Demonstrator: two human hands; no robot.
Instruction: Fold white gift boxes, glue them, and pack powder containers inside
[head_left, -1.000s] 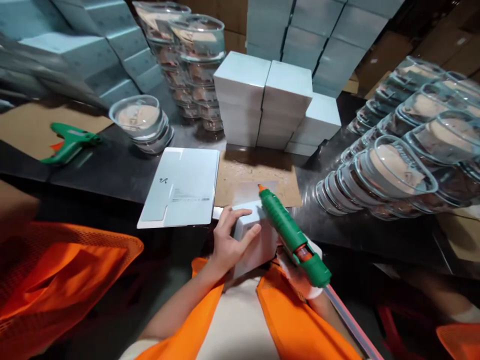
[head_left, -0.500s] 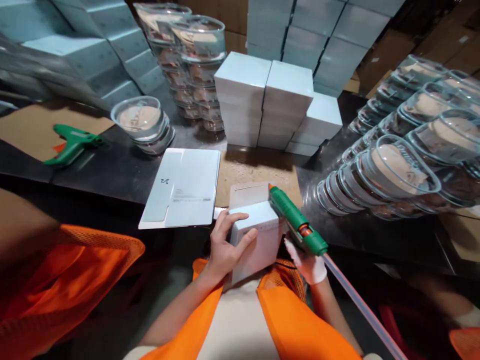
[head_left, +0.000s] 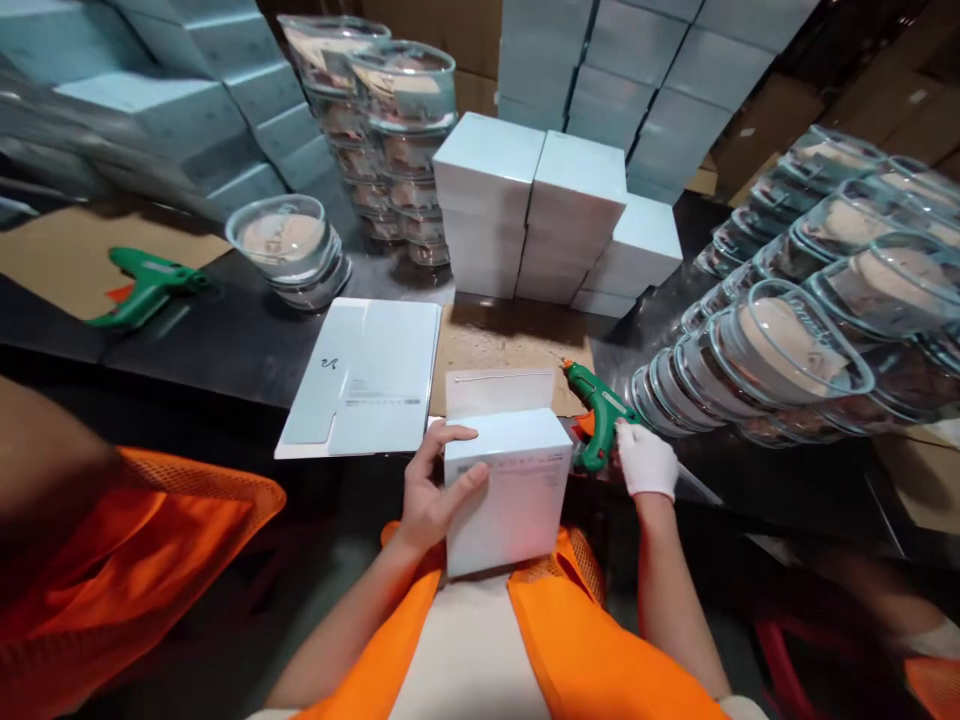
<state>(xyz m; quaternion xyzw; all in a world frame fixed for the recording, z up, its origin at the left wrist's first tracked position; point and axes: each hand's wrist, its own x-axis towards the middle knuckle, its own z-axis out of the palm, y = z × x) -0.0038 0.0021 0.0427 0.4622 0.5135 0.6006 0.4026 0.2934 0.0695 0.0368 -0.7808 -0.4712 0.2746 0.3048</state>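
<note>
My left hand (head_left: 439, 490) grips the left side of a white box (head_left: 510, 500), fingers over its top edge and thumb on the near face. The box is held upright in front of my vest, and its lid flap (head_left: 500, 392) stands raised at the far side. On the table edge to the right lies a green hot glue gun (head_left: 600, 410), nozzle pointing away over the cardboard. My right hand (head_left: 646, 462), in a white glove, is closed at the gun's rear end, around the clear glue stick (head_left: 699, 486) that trails out behind; its fingertips are partly hidden.
Flat white box blanks (head_left: 367, 375) lie left of a cardboard sheet (head_left: 495, 335). White boxes (head_left: 491, 200) stand stacked behind. Clear cups (head_left: 795, 340) lean in stacks at right; more cups (head_left: 281, 245) stand left. Another green glue gun (head_left: 150, 285) lies far left, near a person's orange vest (head_left: 150, 560).
The glue gun has gone from my right hand's grip beside the box down onto the table. My right hand has shifted to its rear. The box has turned slightly and moved left.
</note>
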